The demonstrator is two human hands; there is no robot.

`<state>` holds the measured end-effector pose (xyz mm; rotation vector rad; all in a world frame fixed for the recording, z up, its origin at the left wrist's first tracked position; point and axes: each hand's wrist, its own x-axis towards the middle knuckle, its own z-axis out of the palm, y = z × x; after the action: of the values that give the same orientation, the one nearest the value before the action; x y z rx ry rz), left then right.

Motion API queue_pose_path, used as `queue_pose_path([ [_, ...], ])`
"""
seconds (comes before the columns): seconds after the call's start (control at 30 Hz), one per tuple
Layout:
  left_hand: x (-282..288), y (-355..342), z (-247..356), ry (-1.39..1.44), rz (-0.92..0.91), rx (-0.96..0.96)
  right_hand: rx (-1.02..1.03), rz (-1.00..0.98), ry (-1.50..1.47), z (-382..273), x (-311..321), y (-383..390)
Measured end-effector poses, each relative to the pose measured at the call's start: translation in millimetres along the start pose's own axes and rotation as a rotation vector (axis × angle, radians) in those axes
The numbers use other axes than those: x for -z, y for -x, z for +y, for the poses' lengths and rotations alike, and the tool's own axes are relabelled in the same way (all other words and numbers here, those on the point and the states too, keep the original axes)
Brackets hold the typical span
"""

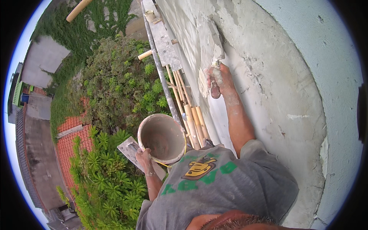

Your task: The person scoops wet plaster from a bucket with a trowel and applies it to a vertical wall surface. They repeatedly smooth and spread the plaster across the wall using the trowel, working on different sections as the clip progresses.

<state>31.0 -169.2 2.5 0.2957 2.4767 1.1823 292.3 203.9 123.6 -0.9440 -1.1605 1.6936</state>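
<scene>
My right hand (221,78) is closed round the worn handle of a plaster-caked trowel (216,38). The blade lies along the wall (268,96), which is covered in grey, partly rough plaster. Low on the left, my left hand (144,159) is closed at the handle of a flat rectangular plastering float (130,150). That hand is right beside the rim of a round bucket (163,138); whether its fingers also touch the rim I cannot tell. Grey residue coats the inside of the bucket, and a thin yellow handle loops along its side.
Bamboo poles (195,124) and a long grey pole (160,69) run along the wall. Farther off, a plank (165,44) carries a small tub (150,15). Below to the left are trees (115,73) and an orange tiled roof (74,142). Pale blue wall borders the plaster on the right.
</scene>
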Motion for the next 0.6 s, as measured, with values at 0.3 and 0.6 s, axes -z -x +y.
queue_pose_path([
  [0.3,4.0,-1.2,-10.3,-0.021,-0.021,0.021,-0.001,-0.012,-0.049,-20.8,4.5,49.0],
  [0.6,6.4,0.5,-11.1,-0.009,0.081,0.01,0.08,0.005,0.1,-16.3,-4.4,63.3],
])
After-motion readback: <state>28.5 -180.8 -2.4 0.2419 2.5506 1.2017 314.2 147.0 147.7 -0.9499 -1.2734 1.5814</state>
